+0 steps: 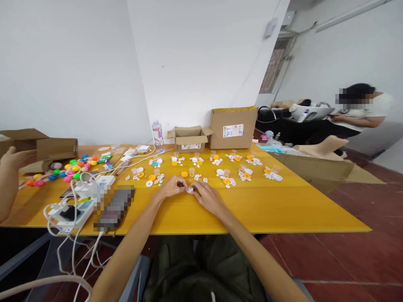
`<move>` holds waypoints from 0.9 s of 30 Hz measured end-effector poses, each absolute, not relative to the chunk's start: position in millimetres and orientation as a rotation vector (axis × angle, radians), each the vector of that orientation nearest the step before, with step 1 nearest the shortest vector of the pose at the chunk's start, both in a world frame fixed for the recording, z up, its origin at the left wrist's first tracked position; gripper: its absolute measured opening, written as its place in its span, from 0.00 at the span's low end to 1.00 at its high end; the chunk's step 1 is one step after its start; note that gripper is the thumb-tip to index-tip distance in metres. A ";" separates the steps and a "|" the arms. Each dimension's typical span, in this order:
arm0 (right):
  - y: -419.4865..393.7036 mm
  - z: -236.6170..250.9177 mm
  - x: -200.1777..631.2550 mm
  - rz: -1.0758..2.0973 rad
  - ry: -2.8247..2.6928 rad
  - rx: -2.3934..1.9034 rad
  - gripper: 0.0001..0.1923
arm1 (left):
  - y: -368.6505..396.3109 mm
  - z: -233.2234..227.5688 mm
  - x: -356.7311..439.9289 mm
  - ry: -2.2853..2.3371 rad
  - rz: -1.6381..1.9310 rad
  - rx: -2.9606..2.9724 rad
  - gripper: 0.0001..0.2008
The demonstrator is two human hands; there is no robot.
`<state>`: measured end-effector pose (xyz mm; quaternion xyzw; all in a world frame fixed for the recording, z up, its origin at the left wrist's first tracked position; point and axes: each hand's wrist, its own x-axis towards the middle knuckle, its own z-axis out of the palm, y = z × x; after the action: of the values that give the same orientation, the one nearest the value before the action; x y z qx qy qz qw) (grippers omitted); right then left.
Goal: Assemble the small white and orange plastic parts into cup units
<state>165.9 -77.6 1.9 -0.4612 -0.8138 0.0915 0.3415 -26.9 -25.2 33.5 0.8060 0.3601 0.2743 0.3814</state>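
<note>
Here, your left hand (171,187) and right hand (206,196) together over the yellow surface (283,205), fingertips pinched on a small white part (189,190) between them, rows of white and orange pieces (220,165) just beyond, water bottle (158,136) and open cardboard box (189,140) behind, another person's hand (14,161) at far left.

Small white plastic part (189,190), pinched between fingers (185,185) of left hand (171,187) and right hand (206,195), low over yellow worktop (283,205) near its front edge; shape largely hidden, too small to make out.
</note>
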 end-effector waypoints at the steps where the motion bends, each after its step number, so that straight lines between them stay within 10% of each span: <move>1: -77.4 1.7 165.9 0.237 -2.116 -1.198 0.05 | -25.1 33.2 -26.9 0.919 0.699 2.059 0.06; 27: -79.6 5.7 165.2 0.245 -2.127 -1.236 0.07 | -25.3 34.7 -25.7 0.902 0.719 2.152 0.04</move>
<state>165.2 -79.6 5.7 -0.4721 -0.8127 0.0937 0.3283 -25.7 -25.3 34.7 0.8279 0.3470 0.2766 0.3431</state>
